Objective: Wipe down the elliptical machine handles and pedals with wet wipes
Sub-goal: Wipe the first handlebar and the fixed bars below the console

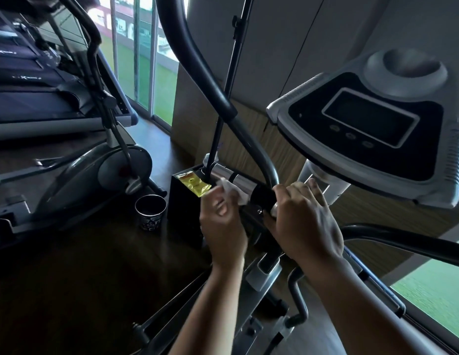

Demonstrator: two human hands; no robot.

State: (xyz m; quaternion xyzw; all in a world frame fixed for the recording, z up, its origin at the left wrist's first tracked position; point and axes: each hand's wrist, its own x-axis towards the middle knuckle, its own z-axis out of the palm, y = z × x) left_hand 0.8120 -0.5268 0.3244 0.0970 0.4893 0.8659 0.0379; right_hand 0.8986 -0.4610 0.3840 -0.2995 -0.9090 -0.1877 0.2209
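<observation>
Both forearms enter from the lower edge and converge on the chrome crossbar [235, 179] of the elliptical, a short tube whose long axis runs from upper left to lower right, ending in a black end cap [263, 199]. Right hand [304, 221] is closed around the bar at the cap end, bracing it — fingers wrapped over the top. Left hand [222, 224] pinches the white wet wipe [232, 188] against the bar's near side, just left of the cap; the uncleaned length appears to lie up and to the left of this hand, so the next stroke would run along the tube's axis, away from the right hand. Moving handle [208, 80] curves down and crosses directly over the bar, and a thin black pole [224, 98] meets it at the far end — both limit the stroke. Beyond the left hand stands a black box holding a yellow wipe packet [195, 187]; a metal cup [150, 212] sits on the floor near it. Console [372, 124] overhangs at right. Pedals are not clearly identifiable.
</observation>
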